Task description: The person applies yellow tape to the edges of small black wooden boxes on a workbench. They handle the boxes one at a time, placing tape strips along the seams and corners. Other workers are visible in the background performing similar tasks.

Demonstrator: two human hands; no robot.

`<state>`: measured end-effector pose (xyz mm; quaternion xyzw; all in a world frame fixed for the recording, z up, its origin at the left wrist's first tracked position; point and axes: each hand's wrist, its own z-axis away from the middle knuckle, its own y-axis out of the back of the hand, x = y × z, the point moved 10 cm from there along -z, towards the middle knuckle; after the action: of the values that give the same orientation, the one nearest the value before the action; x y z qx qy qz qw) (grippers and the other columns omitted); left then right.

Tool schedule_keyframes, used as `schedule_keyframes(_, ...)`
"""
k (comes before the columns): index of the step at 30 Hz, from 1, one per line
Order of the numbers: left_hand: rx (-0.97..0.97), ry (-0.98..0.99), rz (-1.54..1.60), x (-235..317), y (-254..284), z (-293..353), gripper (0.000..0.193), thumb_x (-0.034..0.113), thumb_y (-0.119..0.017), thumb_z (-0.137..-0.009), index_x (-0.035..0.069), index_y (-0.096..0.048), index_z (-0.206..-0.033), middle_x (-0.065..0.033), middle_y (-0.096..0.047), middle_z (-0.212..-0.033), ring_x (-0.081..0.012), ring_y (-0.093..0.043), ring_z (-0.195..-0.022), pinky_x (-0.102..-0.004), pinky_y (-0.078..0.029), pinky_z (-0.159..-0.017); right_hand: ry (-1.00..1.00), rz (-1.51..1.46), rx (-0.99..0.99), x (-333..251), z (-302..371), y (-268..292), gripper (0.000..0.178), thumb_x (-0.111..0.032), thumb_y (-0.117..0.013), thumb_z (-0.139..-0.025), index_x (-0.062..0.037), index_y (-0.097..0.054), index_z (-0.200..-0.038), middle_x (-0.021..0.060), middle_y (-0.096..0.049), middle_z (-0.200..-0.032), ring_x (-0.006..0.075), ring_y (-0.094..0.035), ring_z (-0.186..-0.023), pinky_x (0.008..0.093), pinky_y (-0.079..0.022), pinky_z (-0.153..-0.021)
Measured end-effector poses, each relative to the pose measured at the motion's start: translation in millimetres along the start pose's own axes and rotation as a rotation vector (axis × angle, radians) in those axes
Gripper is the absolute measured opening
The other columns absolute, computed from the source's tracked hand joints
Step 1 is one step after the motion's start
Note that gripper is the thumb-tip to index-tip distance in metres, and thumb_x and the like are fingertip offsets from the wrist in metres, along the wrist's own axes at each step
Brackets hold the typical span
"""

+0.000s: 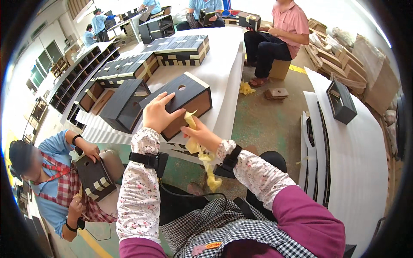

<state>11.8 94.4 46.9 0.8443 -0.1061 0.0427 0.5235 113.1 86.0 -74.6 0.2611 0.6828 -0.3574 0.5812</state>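
On the near edge of the white-covered table, a black wooden box (183,99) lies with a round hole in its upper face and a bare brown side. My left hand (158,112) grips its near left corner, fingers over the top and thumb along the edge. By the brown side, my right hand (203,136) is closed, pinching a crumpled strip of yellow masking tape (208,167). The strip's upper end stands up beside the box's edge, and its long tail dangles below the hand. Just left of this box sits another black open-fronted box (124,105).
Farther back stand rows of taped black boxes (180,45). A co-worker (56,172) at my left handles a black box with tape strips. Another person (288,26) sits beyond the table. At right, a small black box (342,102) rests on a white-covered stack (352,150).
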Motion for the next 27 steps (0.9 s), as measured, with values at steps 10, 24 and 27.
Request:
schedule_keyframes(10, -0.221, 0.075, 0.041, -10.3, -18.4, -2.9, 0.082, 0.072, -0.049, -0.077, 0.016, -0.045, -0.137, -0.0113, -0.036, -0.145, -0.0245, -0.029, -0.137, -0.0535, -0.01, -0.112, -0.002, 0.143, 0.012, 4.4, 39.6, 9.4, 0.031, -0.029, -0.063, -0.089, -0.0018, -0.054, -0.102, 0.0008, -0.056, -0.073, 0.0095, -0.053, -0.062, 0.0256, -0.043, -0.055)
schedule_keyframes(24, -0.161, -0.011, -0.092, -11.0, -18.1, -0.2, 0.074, 0.059, -0.059, -0.077, 0.017, -0.045, -0.137, -0.0097, -0.037, -0.145, -0.0275, -0.035, -0.133, -0.0536, -0.017, -0.11, -0.781, 0.642, 0.038, 78.7, 191.4, 183.4, 0.038, -0.038, -0.059, -0.087, -0.0012, -0.066, -0.085, 0.0041, -0.065, -0.066, 0.0129, -0.058, -0.059, 0.029, -0.044, -0.053)
schedule_keyframes(27, -0.15, -0.015, -0.077, -7.2, -16.3, -2.7, 0.071, 0.056, -0.059, -0.079, 0.016, -0.046, -0.136, -0.01, -0.039, -0.143, -0.0279, -0.038, -0.131, -0.0521, -0.018, -0.11, -0.908, 0.816, 0.041, 140.9, 179.3, 217.8, 0.038, -0.036, -0.061, -0.085, 0.0002, -0.07, -0.088, 0.0087, -0.069, -0.076, 0.0238, -0.065, -0.071, 0.0364, -0.048, -0.063)
